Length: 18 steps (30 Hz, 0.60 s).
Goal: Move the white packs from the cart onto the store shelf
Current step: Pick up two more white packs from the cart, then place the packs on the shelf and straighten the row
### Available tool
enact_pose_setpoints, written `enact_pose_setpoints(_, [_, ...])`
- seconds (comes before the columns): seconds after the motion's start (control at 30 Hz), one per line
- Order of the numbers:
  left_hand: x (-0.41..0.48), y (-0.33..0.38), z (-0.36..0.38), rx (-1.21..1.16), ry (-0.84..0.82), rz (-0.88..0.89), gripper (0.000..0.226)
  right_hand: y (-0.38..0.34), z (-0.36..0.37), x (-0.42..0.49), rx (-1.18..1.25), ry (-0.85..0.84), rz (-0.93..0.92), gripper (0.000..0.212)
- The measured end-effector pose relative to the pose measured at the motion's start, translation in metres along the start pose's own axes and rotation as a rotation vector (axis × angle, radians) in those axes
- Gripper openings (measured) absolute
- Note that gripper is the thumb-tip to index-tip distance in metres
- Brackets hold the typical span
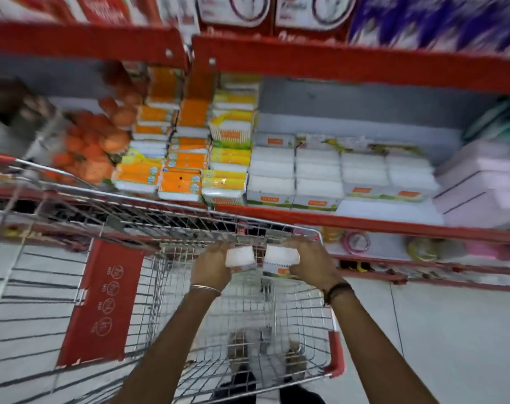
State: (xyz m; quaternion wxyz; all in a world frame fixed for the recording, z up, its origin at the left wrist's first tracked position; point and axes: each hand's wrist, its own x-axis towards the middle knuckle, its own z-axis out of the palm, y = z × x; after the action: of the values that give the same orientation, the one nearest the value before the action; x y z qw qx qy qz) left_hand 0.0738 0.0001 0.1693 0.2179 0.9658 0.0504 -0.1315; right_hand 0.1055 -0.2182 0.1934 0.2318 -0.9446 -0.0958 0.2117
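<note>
Two hands up over the far end of the cart [172,199], one white pack in each. Left hand [211,265] with fingers clamped on the left pack [239,256]. Right hand [313,262] with fingers clamped on the right pack [282,258]. Both packs close side by side, just apart, above the cart's far rim and below the shelf [364,221]. Not yet on the shelf.

On the shelf, more white packs [317,170] stacked in rows, with yellow and orange packs [183,170] to the left. Bare spot at the front right, beside the pink packs [481,185]. Probably the place for these two.

Picture blurry, so small details hard to tell.

What could go wrong:
- Soft, squashy packs, so a loose hold could let one slip and drop back in the cart or on the floor.
- Red shelf edge in the way; a low lift could bump a pack on it.
- A hard push could knock the neat stack crooked or tip packs off the front.
- Putting them by the orange ones would mix things up.
</note>
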Motion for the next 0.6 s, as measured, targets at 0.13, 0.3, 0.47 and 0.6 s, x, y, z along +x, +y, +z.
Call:
enact_pose_setpoints(0.13, [-0.011,0.04,-0.037,0.031,0.062,0.086,0.052,-0.004,-0.057,-0.026,0.047,0.116,-0.036,0.059])
enact_pose_setpoints(0.3, [-0.012,0.097,-0.074,0.081,0.106,0.24,0.056,0.009,-0.122,-0.048,0.03,0.196,-0.042,0.058])
enact_pose_setpoints(0.47, [0.002,0.165,-0.085,0.123,0.125,0.359,0.057,0.039,-0.168,-0.063,0.004,0.286,-0.018,0.056])
enact_pose_setpoints(0.6, [0.019,0.211,-0.078,0.055,0.104,0.411,0.057,0.074,-0.194,-0.065,-0.016,0.355,0.015,0.056])
